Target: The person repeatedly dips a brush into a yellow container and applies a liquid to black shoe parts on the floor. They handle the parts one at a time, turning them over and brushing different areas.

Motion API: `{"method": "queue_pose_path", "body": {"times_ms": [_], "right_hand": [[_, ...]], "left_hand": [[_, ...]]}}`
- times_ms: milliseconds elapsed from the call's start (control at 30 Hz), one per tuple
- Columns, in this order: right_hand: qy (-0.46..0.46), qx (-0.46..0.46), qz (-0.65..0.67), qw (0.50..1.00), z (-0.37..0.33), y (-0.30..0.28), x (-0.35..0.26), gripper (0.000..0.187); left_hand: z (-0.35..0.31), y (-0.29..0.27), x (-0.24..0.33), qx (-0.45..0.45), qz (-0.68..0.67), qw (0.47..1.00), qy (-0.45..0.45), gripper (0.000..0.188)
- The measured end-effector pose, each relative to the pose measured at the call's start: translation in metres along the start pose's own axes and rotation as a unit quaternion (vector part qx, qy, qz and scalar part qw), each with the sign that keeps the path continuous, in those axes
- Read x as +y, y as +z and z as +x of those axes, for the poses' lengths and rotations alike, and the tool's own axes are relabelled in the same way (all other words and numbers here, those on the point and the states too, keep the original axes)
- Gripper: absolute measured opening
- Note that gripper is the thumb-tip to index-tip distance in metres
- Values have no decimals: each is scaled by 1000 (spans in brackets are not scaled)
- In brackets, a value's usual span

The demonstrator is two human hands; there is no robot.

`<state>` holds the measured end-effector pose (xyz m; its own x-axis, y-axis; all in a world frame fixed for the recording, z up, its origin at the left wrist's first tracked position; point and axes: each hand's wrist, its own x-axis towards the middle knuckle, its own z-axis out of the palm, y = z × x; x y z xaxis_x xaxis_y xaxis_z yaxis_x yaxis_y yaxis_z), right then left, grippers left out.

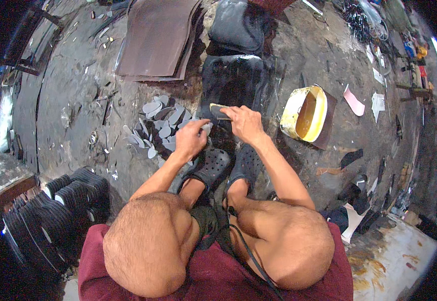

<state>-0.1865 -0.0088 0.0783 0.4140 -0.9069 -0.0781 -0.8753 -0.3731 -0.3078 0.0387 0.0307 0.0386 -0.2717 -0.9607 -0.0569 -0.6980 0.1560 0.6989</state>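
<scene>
My right hand point(247, 123) is closed on a flat grey piece with a yellowish edge point(218, 111), holding it over a black block-like surface point(232, 75). My left hand point(190, 138) has its fingers curled together, with a small pale grey oval piece point(207, 128) at the fingertips. Beside that hand lies a loose heap of thin grey oval pieces point(165, 131), some overlapping. Right of my right hand stands a yellow-smeared tub point(289, 117) with an amber-brown substance inside.
Stacked brown sheets point(156, 42) lie at the far left of the black block. Rows of black sole-shaped pieces point(53, 215) stand at lower left. A pink scrap point(354, 102) and other offcuts litter the dark floor. My feet in black clogs point(213, 165) are close below my hands.
</scene>
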Motion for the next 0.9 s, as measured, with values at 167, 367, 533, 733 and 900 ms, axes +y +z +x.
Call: {"method": "queue_pose_path", "body": {"times_ms": [167, 367, 533, 733, 900], "right_hand": [[-53, 42, -28, 997, -28, 13, -6, 41], [-10, 18, -18, 1000, -4, 10, -25, 38], [-96, 44, -74, 992, -4, 30, -40, 35], [-74, 13, -40, 996, -17, 31, -36, 37], [84, 18, 195, 977, -21, -23, -36, 35]], "left_hand": [[-8, -11, -6, 61, 60, 993, -85, 42], [-14, -14, -26, 126, 102, 983, -84, 49], [-6, -28, -14, 101, 85, 980, -146, 63], [-5, -35, -13, 134, 75, 983, -103, 69], [-9, -21, -34, 186, 144, 972, -19, 64]]}}
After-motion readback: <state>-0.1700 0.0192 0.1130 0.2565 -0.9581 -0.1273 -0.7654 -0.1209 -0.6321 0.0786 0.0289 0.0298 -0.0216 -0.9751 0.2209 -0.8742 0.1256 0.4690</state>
